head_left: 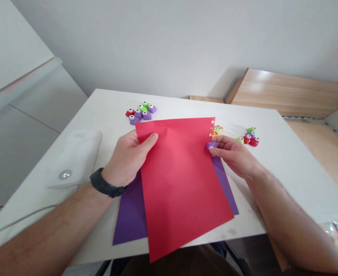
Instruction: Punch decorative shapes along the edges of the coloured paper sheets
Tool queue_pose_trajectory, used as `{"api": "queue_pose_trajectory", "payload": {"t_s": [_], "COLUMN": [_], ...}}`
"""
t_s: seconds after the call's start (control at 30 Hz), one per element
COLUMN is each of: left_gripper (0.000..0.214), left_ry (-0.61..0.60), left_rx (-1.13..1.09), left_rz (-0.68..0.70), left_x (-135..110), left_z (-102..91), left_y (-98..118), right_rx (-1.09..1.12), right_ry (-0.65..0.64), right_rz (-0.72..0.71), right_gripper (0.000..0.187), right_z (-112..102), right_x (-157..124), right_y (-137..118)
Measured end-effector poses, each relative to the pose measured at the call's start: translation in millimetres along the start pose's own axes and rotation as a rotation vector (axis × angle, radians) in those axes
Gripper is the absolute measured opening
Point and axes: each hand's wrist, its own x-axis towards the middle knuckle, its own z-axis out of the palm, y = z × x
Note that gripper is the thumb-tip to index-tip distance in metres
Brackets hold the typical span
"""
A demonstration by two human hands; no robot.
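A sheet of red paper (pixel 183 176) is held up over the table by my left hand (pixel 130 153), its thumb on top near the upper left corner. Fingers and thumb of my right hand (pixel 233 153) close round a small purple craft hole punch (pixel 211 145), which sits on the paper's right edge. Above the punch, a few small cut-out holes run along that edge. Purple paper (pixel 131 216) lies beneath the red sheet, partly covered. Behind the right hand is a small pile of coloured paper bits (pixel 217 130).
Several red, green and purple punches (pixel 141 112) stand at the back left, with another group (pixel 250 138) at the right. A white device (pixel 77 159) with a cable lies on the left of the white table (pixel 289 168). Wooden furniture (pixel 286 92) stands behind at right.
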Motion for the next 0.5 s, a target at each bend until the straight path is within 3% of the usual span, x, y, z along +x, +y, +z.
{"api": "queue_pose_trajectory", "payload": {"t_s": [0.5], "left_gripper": [0.040], "left_ry": [-0.019], "left_rx": [0.007], "left_rz": [-0.010], "left_x": [0.5], "left_z": [-1.3], "left_y": [-0.4], "right_rx": [-0.020], "right_ry": [-0.001], "right_rz": [0.018], "right_gripper": [0.041], "right_z": [2.4], "right_x": [0.3], "right_y": [-1.4]}}
